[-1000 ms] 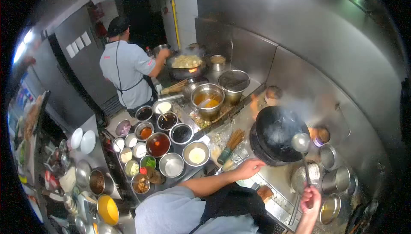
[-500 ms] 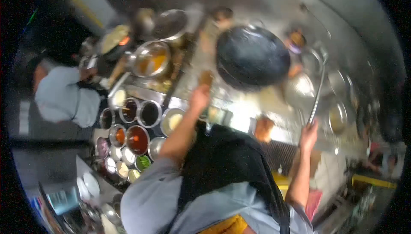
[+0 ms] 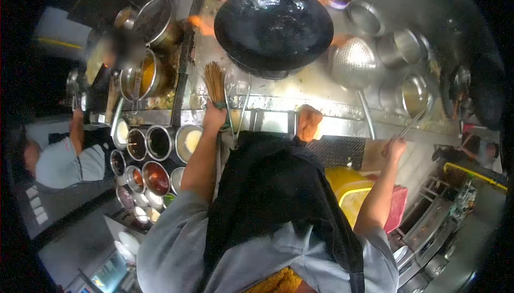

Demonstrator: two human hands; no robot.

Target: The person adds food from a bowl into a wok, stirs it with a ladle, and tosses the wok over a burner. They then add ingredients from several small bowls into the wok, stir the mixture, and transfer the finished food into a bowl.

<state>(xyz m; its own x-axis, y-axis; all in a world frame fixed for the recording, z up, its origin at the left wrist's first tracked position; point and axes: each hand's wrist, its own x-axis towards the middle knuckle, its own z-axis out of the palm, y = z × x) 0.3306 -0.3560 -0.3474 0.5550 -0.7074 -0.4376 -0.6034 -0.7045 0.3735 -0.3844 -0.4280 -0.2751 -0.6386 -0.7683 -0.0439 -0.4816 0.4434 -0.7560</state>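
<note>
My left hand (image 3: 215, 115) is closed round the base of a bamboo wok brush (image 3: 214, 81), its bristles pointing up over the stove front. Just beyond them sits a large black wok (image 3: 273, 25), wet and shiny inside, with a loop handle at its far rim. At the right, my right hand (image 3: 394, 147) grips a long metal ladle (image 3: 411, 125). Its far end reaches to a steel pot (image 3: 415, 95); the bowl of the ladle is hard to make out. An orange-brown cloth (image 3: 309, 122) hangs on the stove's front edge between my hands.
A perforated strainer (image 3: 353, 60) lies right of the wok. Several sauce containers (image 3: 157, 179) stand at left, below a pot of orange liquid (image 3: 142, 79). A yellow bin (image 3: 348, 191) is low on the right. A co-worker (image 3: 72, 156) stands far left; another person (image 3: 476, 148) is far right.
My right hand has lowered the ladle from upright towards the steel pot. My left hand, with the brush, has shifted left in view. The camera view has turned, and the wok appears higher and further left.
</note>
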